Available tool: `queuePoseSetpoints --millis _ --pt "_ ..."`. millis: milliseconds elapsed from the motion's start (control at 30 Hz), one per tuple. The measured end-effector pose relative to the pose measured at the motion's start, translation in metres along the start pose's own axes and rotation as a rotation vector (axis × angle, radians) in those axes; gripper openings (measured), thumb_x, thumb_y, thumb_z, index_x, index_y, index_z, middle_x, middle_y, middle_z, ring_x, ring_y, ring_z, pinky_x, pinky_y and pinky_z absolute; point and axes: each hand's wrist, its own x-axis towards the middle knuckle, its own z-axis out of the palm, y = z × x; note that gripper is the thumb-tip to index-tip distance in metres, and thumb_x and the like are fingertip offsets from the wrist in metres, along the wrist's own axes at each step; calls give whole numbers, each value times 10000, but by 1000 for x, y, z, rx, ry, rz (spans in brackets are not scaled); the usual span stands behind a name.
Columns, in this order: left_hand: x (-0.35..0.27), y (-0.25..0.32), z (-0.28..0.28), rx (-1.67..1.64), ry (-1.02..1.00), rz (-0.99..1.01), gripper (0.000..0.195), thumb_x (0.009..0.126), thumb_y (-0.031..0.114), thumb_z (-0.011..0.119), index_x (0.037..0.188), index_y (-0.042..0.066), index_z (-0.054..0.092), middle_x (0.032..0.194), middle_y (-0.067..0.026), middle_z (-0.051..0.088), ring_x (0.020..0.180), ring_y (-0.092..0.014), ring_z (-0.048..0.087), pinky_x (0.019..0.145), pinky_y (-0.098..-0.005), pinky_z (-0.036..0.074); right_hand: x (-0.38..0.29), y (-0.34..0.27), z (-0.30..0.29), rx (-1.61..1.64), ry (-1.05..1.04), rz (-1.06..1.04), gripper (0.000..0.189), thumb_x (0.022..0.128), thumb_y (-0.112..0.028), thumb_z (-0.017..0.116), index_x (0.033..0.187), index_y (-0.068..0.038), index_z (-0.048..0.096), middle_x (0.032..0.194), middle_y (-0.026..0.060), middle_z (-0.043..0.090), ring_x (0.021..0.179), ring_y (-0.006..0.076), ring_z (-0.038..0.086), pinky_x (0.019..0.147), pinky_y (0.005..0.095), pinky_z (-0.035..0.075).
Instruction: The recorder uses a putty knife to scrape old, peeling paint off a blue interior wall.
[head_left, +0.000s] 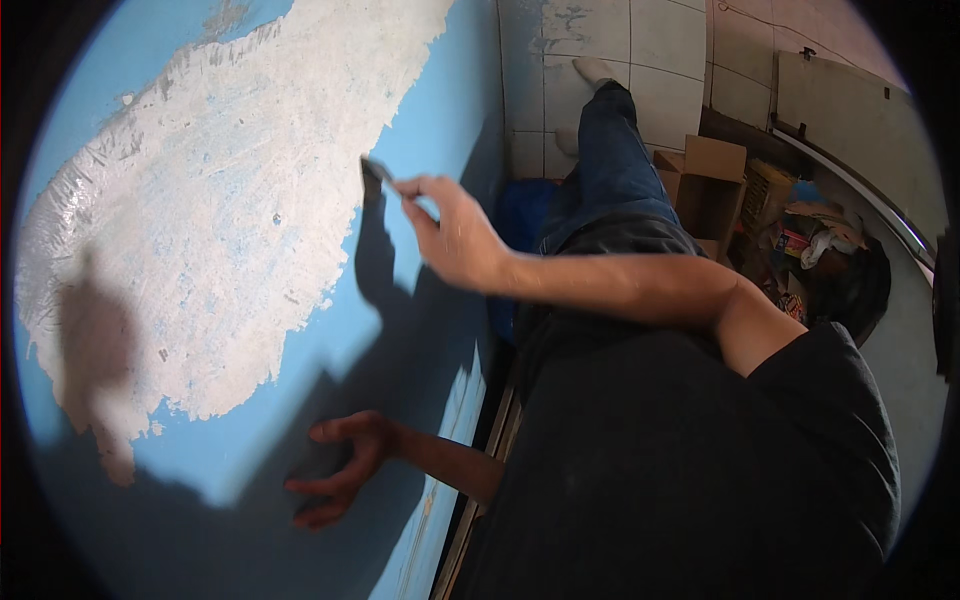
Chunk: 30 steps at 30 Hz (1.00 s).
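My right hand (457, 232) grips a scraper (382, 172) between thumb and fingers. Its flat blade lies at the border between a large white patch (225, 187) and the blue paint of the wall (405, 157). The patch has ragged edges, with flecks of blue left in it and wrinkled, shiny material along its far left rim. Lower down, in shadow, my left hand (352, 465) has its fingers spread and holds nothing. It is close to the wall's blue surface; whether the fingertips touch it, I cannot tell.
A tiled surface (585, 97) is beyond my feet. An open cardboard box (712, 187) stands to the right of my legs, with a black bag (855, 289) of mixed rubbish near it. Blue plastic (521, 214) lies between my legs and the wall. Shadows fall across the wall.
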Motion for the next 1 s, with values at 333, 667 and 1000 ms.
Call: queuePoseSetpoints --millis 333,667,1000 --pt "-2 -1 0 16 11 -11 604 932 328 635 1427 24 469 1588 -238 217 1490 -421 140 1164 -634 111 -5 -12 5 56 93 -90 214 943 -25 558 1150 -24 611 1009 232 581 861 387 604 784 437 489" --pt "-3 -3 -4 55 -26 -35 614 930 336 633 1430 20 466 1582 -261 212 1486 -443 126 1156 -643 117 -15 -32 -12 37 -184 94 241 1023 -89 501 1241 -14 572 1067 177 583 903 264 593 833 371 482" --pt "1 -1 -2 4 -8 -20 606 914 305 637 1423 21 473 1579 -265 211 1485 -446 115 1147 -649 127 -11 -29 -3 49 -55 56 232 983 -53 522 1203 -16 588 1052 208 571 866 347 599 817 402 485"
